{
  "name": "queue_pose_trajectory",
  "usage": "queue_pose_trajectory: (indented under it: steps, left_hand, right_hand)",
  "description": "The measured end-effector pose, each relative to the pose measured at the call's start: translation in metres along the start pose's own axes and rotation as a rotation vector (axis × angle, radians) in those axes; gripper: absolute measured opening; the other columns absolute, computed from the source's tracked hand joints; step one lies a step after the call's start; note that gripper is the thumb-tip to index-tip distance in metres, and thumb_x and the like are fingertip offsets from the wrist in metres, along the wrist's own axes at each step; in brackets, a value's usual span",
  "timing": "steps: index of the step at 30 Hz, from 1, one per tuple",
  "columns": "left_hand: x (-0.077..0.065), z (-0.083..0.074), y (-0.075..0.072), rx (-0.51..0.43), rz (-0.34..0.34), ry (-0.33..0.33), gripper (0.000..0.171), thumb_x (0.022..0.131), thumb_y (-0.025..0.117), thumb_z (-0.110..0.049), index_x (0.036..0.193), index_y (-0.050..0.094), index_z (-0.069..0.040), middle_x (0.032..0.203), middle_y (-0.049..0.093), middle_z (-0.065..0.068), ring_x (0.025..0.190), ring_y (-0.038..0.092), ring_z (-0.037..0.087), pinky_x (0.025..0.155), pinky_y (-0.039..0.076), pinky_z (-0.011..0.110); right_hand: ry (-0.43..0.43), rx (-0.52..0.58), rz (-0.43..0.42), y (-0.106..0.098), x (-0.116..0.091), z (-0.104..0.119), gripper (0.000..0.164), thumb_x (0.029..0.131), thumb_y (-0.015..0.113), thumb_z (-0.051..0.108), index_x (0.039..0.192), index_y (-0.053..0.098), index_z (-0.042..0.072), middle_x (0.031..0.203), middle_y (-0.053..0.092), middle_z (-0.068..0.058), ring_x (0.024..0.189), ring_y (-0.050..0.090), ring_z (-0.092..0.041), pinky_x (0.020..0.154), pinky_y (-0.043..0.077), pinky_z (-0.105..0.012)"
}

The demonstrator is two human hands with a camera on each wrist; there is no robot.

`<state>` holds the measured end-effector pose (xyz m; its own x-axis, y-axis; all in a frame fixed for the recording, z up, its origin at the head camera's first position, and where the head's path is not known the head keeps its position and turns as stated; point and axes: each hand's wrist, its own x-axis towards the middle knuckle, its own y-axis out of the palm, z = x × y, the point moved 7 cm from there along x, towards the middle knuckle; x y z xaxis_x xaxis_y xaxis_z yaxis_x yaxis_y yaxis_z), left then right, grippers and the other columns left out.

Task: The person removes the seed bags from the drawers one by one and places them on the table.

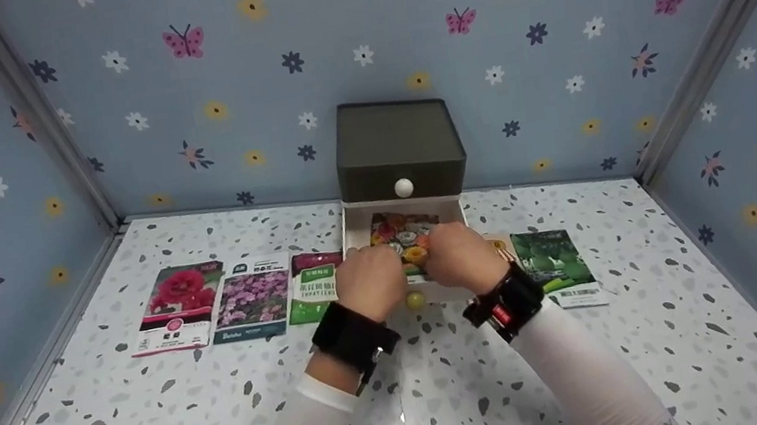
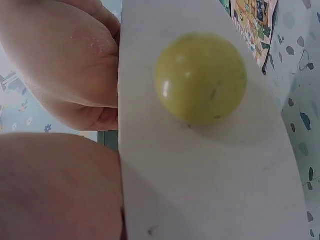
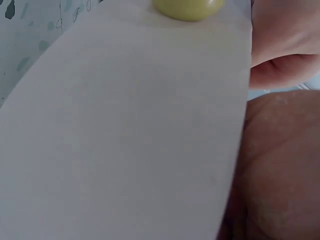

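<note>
A dark drawer box (image 1: 397, 137) stands against the back wall, its white lower drawer (image 1: 356, 227) pulled out towards me. Inside lies a seed packet (image 1: 405, 227) printed with colourful flowers. My left hand (image 1: 372, 278) reaches over the drawer front, knuckles up, and grips the packet's near left side. At its near right side my right hand (image 1: 461, 256) holds it in the same way. In the left wrist view, the drawer's white front (image 2: 200, 185) hides the fingertips; its yellow-green round knob (image 2: 201, 78) sits between the hands.
Left of the drawer lie a red-flower packet (image 1: 182, 304), a purple-flower packet (image 1: 252, 301) and a green packet (image 1: 314, 287). To the right is a dark green vegetable packet (image 1: 555, 264), beside a beige packet (image 1: 499, 245) partly behind my right hand. The upper drawer has a white knob (image 1: 404, 188).
</note>
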<state>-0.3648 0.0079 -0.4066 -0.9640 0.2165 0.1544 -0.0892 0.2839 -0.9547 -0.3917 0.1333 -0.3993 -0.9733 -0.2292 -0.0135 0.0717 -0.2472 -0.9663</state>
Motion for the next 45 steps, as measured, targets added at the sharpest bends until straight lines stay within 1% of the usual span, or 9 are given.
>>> queue_pose_trajectory:
  steps: [5,11,23,32,35,38,41,42,45]
  left_hand:
    - [0.001,-0.001,0.000,-0.010,-0.022,0.030,0.018,0.100,0.073,-0.010,0.083,0.078,-0.007,0.093,0.080,0.011,0.090,0.072,0.037,0.093,0.057,0.052]
    - [0.000,0.001,0.002,-0.041,-0.007,0.008,0.018,0.101,0.073,-0.011,0.084,0.078,-0.006,0.096,0.079,0.012,0.091,0.070,0.039,0.089,0.057,0.053]
    - [0.002,0.000,0.000,-0.105,-0.014,0.006,0.016,0.100,0.074,-0.009,0.085,0.077,-0.005,0.097,0.079,0.016,0.092,0.071,0.041,0.092,0.056,0.054]
    - [0.001,0.004,-0.002,-0.163,-0.027,-0.052,0.010,0.099,0.075,-0.009,0.089,0.078,-0.005,0.099,0.077,0.017,0.093,0.070,0.041,0.080,0.059,0.054]
    - [0.001,0.003,-0.006,-0.173,-0.060,-0.031,0.015,0.097,0.075,-0.006,0.082,0.075,-0.006,0.094,0.075,0.016,0.086,0.070,0.038,0.074,0.059,0.053]
    - [0.001,0.004,-0.010,-0.181,-0.087,-0.012,0.024,0.095,0.074,-0.002,0.072,0.069,-0.009,0.086,0.072,0.014,0.077,0.069,0.035,0.065,0.059,0.050]
    - [0.001,0.005,-0.013,-0.186,-0.103,-0.014,0.030,0.094,0.072,0.000,0.068,0.063,-0.012,0.082,0.071,0.013,0.072,0.069,0.033,0.059,0.058,0.049]
    - [0.001,0.006,-0.014,-0.185,-0.107,-0.015,0.032,0.095,0.071,0.001,0.068,0.062,-0.012,0.082,0.071,0.013,0.071,0.069,0.033,0.058,0.058,0.049]
    - [0.002,0.007,-0.016,-0.190,-0.111,-0.018,0.037,0.097,0.068,0.003,0.066,0.056,-0.014,0.078,0.070,0.012,0.071,0.070,0.033,0.058,0.057,0.049]
  right_hand:
    - [-0.006,0.011,-0.016,0.001,0.000,0.000,0.042,0.090,0.070,-0.001,0.065,0.043,0.019,0.072,0.056,-0.004,0.064,0.053,-0.023,0.060,0.044,-0.035]
    - [-0.007,0.051,-0.010,0.002,0.000,0.000,0.045,0.089,0.066,-0.005,0.065,0.038,0.020,0.066,0.040,0.001,0.061,0.044,-0.020,0.058,0.035,-0.033]
    - [0.001,0.054,-0.052,0.003,0.002,-0.002,0.040,0.089,0.068,-0.003,0.062,0.047,0.018,0.073,0.063,-0.008,0.066,0.056,-0.025,0.063,0.049,-0.039]
    - [0.013,0.112,-0.071,0.001,0.002,-0.003,0.031,0.089,0.067,-0.003,0.069,0.054,0.016,0.076,0.064,-0.007,0.066,0.058,-0.025,0.061,0.047,-0.037]
    - [0.003,0.155,-0.082,-0.001,0.002,-0.004,0.038,0.093,0.067,-0.002,0.067,0.048,0.017,0.070,0.052,-0.003,0.062,0.051,-0.023,0.060,0.042,-0.037]
    - [-0.005,0.207,-0.110,-0.004,0.002,-0.005,0.037,0.097,0.067,-0.002,0.068,0.050,0.014,0.070,0.050,-0.002,0.063,0.050,-0.022,0.061,0.043,-0.037]
    - [-0.010,0.254,-0.148,-0.006,0.002,-0.007,0.014,0.100,0.069,0.001,0.086,0.066,0.003,0.080,0.061,-0.008,0.070,0.058,-0.026,0.068,0.050,-0.041]
    - [-0.009,0.268,-0.160,-0.007,0.002,-0.008,0.003,0.100,0.070,0.001,0.100,0.071,-0.002,0.085,0.065,-0.010,0.074,0.060,-0.028,0.071,0.052,-0.043]
    - [-0.009,0.269,-0.180,-0.008,0.002,-0.009,0.020,0.101,0.073,0.005,0.117,0.072,-0.007,0.092,0.070,-0.016,0.079,0.063,-0.032,0.075,0.054,-0.047]
